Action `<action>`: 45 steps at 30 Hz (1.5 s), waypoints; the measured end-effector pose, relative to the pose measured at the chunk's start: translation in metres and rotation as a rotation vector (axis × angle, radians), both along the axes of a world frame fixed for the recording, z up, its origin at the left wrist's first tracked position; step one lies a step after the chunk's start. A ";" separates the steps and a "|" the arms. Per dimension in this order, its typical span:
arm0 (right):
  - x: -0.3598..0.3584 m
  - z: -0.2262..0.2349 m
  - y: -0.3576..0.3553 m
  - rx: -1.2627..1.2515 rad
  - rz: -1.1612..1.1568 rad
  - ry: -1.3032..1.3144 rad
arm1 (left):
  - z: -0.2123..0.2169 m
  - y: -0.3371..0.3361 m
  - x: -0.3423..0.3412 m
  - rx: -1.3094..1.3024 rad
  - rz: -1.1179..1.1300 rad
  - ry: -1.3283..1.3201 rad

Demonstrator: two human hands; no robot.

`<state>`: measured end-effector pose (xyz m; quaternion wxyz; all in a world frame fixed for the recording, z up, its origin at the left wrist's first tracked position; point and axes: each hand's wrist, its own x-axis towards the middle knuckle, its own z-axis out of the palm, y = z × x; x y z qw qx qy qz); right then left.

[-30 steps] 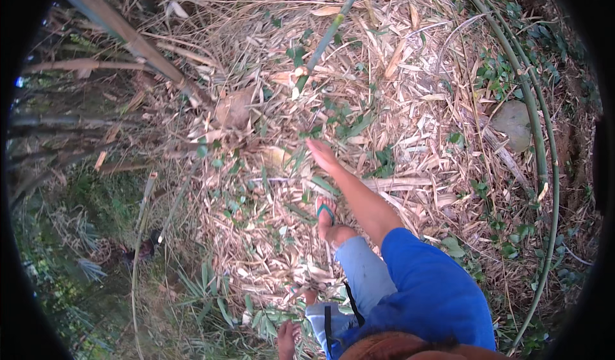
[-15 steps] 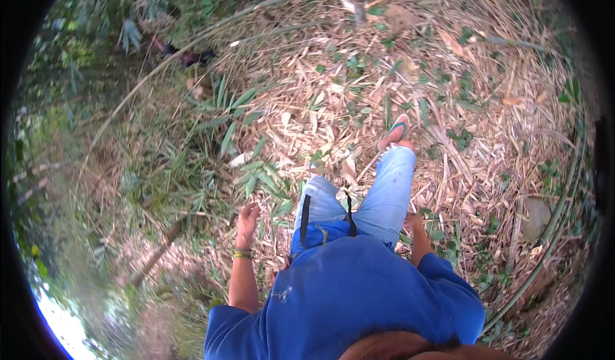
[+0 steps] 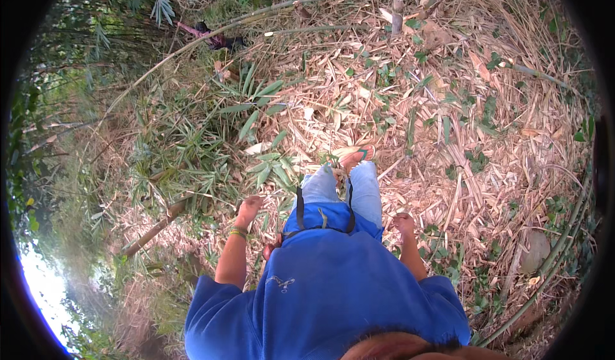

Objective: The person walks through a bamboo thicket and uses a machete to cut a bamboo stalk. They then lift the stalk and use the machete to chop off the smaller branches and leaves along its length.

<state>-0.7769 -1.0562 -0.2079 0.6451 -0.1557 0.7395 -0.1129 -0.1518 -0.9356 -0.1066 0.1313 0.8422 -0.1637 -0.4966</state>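
Head view looks down on a person in a blue shirt and pale jeans, with both arms hanging at the sides. The left hand is on the left of the body, loosely opened, and I see nothing held in it; coloured bands go around its wrist. The right hand is on the right, apart from the jeans, with its fingers partly bent; whether it is closed or opened I cannot tell.

Nearest to the left hand are green bamboo leaves, lying a little farther than it, on the ground left of the legs. Dry litter of pale leaves spreads around the legs and below the right hand. At the left hip is a reddish-brown rounded object, of which only a small part shows. One foot wears a sandal with a green strap.

On the near left, a brown pole lies slanting. On the far left, a long bamboo pole curves across, and another person is beside it, small in the view. At the far side stands a short stump. To the right, a grey stone lies beside a curved green stem.
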 end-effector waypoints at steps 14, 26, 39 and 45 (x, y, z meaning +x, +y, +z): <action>-0.097 -0.118 -0.033 -0.018 -0.388 -0.055 | 0.017 -0.142 -0.021 -0.026 -0.196 -0.036; -0.117 -0.141 -0.300 -0.561 0.106 0.518 | -0.108 -0.246 0.127 0.243 -0.481 0.003; 0.363 -0.295 -0.372 0.076 0.178 -0.180 | -0.354 -0.478 -0.001 0.428 -0.811 0.470; 0.513 -0.265 -0.376 0.098 -0.280 -0.523 | -0.313 -0.483 0.000 0.089 -0.694 0.449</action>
